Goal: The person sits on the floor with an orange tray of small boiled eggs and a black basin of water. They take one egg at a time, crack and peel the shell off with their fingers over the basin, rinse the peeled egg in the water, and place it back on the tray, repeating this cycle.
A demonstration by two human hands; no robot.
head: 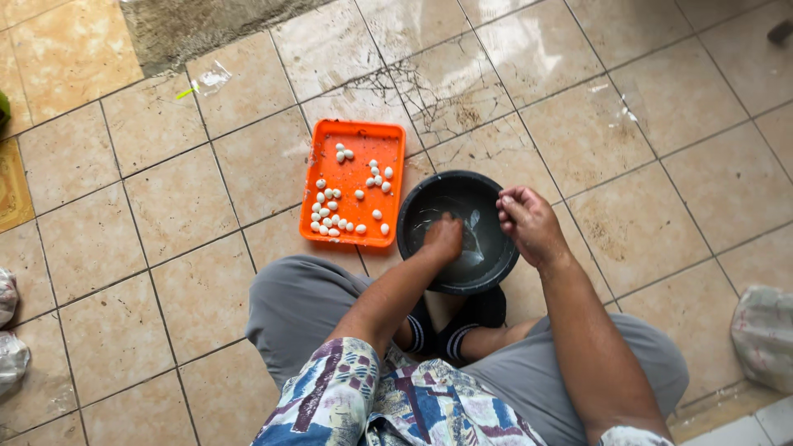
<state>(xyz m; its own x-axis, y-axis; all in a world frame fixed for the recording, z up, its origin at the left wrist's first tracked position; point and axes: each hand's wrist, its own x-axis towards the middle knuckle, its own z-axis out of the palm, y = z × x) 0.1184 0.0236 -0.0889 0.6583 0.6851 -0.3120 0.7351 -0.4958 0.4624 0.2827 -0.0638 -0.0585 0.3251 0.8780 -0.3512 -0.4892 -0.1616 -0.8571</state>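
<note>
You squat on a tiled floor [165, 215] with a black basin [413, 216] just in front of your feet. The basin holds clear water. Your left hand [444, 238] is down in that water, fingers curled under; whether it grips anything you cannot tell, since the water and the knuckles hide it. Your right hand [529, 223] hovers over the basin's right rim, fingers pinched together on something too small to make out.

Just left of the basin, almost touching it, sits an orange tray [392, 140]. In it lie many small white ovals [326, 216], peeled and smooth, most clustered at the corner nearest you and farthest from the basin, others scattered toward the middle and far end.

The tiles are beige and worn, with dirty patches and scratches beyond the basin. Well beyond the tray a strip of bare concrete [190, 25] breaks the tiling, with a clear plastic scrap [211, 78] beside it. Bags [764, 330] sit well right of the basin, and more [10, 330] far to its left.
</note>
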